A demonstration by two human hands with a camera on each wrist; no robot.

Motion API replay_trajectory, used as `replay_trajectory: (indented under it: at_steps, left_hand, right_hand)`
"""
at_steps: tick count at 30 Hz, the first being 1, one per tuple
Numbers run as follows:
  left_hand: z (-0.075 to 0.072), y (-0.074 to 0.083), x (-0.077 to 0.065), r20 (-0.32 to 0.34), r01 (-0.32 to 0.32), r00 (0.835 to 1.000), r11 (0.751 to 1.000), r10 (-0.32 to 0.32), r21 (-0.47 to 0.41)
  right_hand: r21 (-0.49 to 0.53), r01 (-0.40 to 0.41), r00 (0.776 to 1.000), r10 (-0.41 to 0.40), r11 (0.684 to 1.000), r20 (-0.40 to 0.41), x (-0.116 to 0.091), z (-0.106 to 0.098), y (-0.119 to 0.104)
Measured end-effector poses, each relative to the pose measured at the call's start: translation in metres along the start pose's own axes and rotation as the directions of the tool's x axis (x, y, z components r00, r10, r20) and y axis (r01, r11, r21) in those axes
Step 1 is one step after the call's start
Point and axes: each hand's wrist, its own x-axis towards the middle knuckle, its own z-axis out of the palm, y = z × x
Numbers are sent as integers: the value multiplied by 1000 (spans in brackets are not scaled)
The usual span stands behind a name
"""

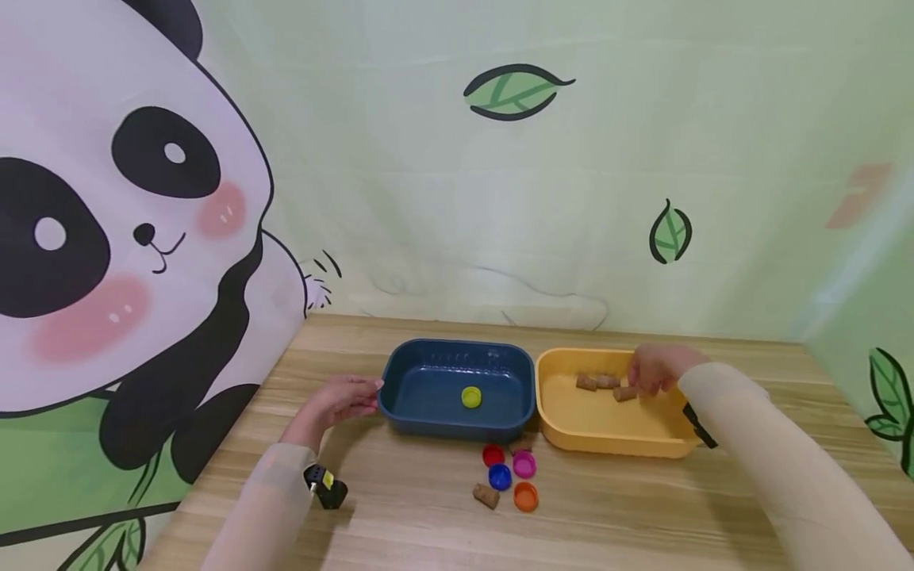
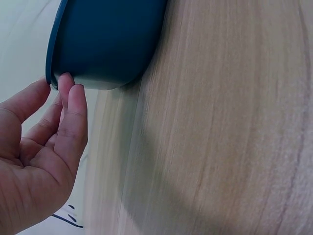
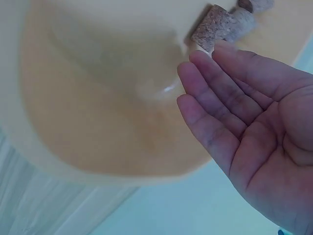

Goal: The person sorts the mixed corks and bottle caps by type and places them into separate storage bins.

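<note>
My left hand (image 1: 347, 398) is at the left end of the blue bin (image 1: 457, 434), pinching its rim between thumb and fingers. A yellow-green bottle cap (image 1: 471, 397) lies inside that bin. My right hand (image 1: 660, 368) is over the yellow bin (image 1: 614, 446), its fingers loosely bent and nothing seen between them. Close to its fingertips a cork (image 3: 214, 27) lies on the bin floor; whether they touch it I cannot tell. Beside that are two further corks, one cork (image 1: 586, 382) to the left and another cork (image 1: 608, 381) between.
In front of the bins lie a red cap (image 1: 493, 455), a pink cap (image 1: 524, 464), a blue cap (image 1: 500, 477) and an orange cap (image 1: 525, 496). One cork (image 1: 486, 496) is near them; another cork (image 1: 521, 446) sits against the blue bin. A printed cloth (image 1: 400, 198) hangs behind the table.
</note>
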Motion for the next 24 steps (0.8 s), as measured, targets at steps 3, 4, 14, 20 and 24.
replay_trajectory:
  at_steps: [3,4,14,20,24]
  left_hand:
    - [0,0,0,5,-3,1000,1000,3,-1]
    - [1,-1,-1,8,-5,1000,1000,5,-3]
    - [-1,2,-1,22,-17,1000,1000,17,-3]
    - [-1,1,0,26,-18,1000,1000,18,-2]
    - [1,1,0,18,-12,1000,1000,12,2]
  right_hand:
    - [36,0,1000,-1,999,7,-2,-6,3]
    - [39,10,1000,-10,999,9,-3,-8,4]
    - [16,82,996,-82,997,22,-30,-31,0]
    - [2,131,991,-131,991,-3,-43,-37,0]
    - [3,185,982,-184,983,-39,-50,-39,-3]
